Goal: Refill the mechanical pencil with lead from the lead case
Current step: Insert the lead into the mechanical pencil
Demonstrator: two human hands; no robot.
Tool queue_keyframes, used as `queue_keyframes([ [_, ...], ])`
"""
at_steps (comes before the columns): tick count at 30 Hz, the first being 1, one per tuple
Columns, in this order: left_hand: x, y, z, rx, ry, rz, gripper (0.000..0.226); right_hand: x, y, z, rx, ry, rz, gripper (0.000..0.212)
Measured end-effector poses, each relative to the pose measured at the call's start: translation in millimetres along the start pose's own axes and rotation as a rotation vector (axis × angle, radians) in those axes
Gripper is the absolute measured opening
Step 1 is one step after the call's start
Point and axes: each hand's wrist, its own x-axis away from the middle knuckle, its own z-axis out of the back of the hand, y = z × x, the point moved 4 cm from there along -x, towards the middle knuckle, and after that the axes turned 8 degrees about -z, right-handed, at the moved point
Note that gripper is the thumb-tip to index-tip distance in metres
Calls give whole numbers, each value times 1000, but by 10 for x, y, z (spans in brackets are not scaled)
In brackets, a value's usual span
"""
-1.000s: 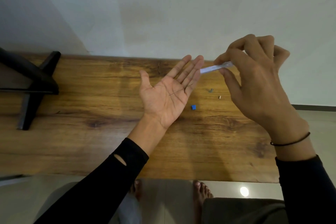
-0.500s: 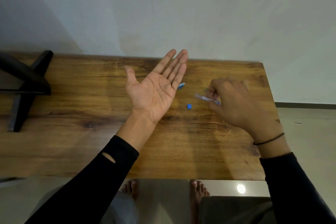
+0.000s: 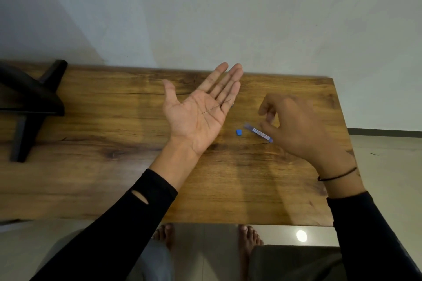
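My left hand (image 3: 196, 118) is held flat, palm up, above the wooden table (image 3: 114, 166). A thin dark lead (image 3: 215, 106) lies across the palm and the base of the fingers. The clear blue lead case (image 3: 257, 132) lies slanted on the table, right of that hand. A small blue cap (image 3: 238, 132) rests just left of the case. My right hand (image 3: 301, 130) hovers over the case's right end, thumb and forefinger apart and close to it. A bluish bit (image 3: 232, 105) peeks from behind my left fingers; the pencil itself is not visible.
A black stand (image 3: 34, 102) with angled legs occupies the table's far left. A pale wall rises directly behind the table. The table's right edge lies just beyond my right hand, and bare feet show on the floor below the near edge.
My right hand came down from beside my left fingertips, laid the lead case on the table and let go. The left palm with the lead stayed flat.
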Motion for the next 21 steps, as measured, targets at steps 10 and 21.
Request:
queue_keyframes([
  [10, 61, -133, 63, -149, 39, 25, 120, 169, -795, 46, 177, 229, 303, 13],
  [21, 116, -152, 35, -255, 88, 35, 119, 142, -819, -41, 272, 183, 222, 10],
])
